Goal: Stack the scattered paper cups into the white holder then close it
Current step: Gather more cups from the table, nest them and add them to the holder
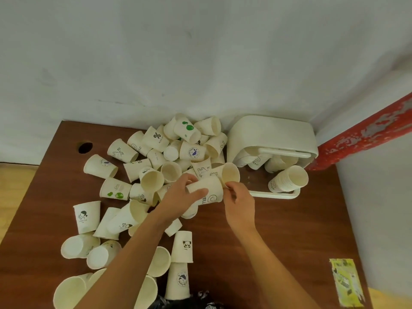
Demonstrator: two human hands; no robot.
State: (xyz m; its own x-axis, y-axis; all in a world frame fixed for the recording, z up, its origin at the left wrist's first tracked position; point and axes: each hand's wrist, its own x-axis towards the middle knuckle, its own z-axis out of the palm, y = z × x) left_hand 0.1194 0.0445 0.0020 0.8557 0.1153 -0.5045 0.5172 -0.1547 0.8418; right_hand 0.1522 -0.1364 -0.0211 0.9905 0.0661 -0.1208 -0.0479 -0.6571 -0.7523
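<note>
Several white paper cups (116,190) lie scattered across the brown table (278,241), piled thickest near the back wall. My left hand (178,197) grips a sideways cup printed HELLO (209,192) at the table's middle. My right hand (239,204) pinches the rim of that cup's open end. Just behind it lies another cup (230,172) with its mouth toward me. The white holder (272,137) stands open at the back right with cups inside. A nested stack of cups (287,178) leans on its front tray (274,194).
A round cable hole (85,147) sits at the table's back left. A yellow-green packet (346,282) lies near the front right edge. A red painted beam (365,134) runs along the right wall. Upright and tipped cups crowd the front left.
</note>
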